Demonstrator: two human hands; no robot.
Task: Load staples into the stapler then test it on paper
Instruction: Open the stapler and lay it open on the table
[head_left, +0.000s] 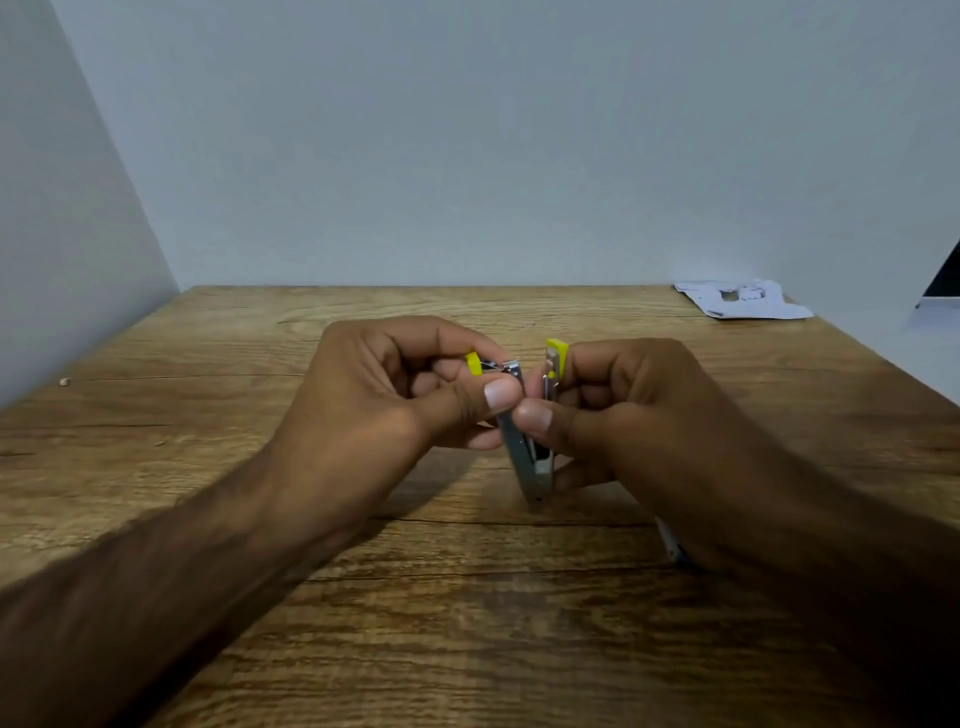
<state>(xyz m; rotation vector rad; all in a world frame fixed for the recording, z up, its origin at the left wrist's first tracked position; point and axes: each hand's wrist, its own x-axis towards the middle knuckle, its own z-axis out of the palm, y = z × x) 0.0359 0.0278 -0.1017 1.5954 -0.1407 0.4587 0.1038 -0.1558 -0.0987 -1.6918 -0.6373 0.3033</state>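
Note:
A small metal stapler (530, 462) with yellow plastic ends is held above the wooden table (260, 415), its two halves spread apart. My left hand (395, 395) pinches the left half, whose yellow tip shows by the fingers. My right hand (634, 415) grips the right half, its yellow end pointing up. Both thumbs meet over the metal staple channel at the middle. Whether staples lie in the channel is hidden by the thumbs. Crumpled white paper (743, 300) lies at the table's far right corner.
Grey walls close the table at the back and left. A tiny light scrap (64, 382) lies near the left edge. A small white object (672, 545) peeks out under my right wrist. A dark item (943, 280) stands beyond the right edge.

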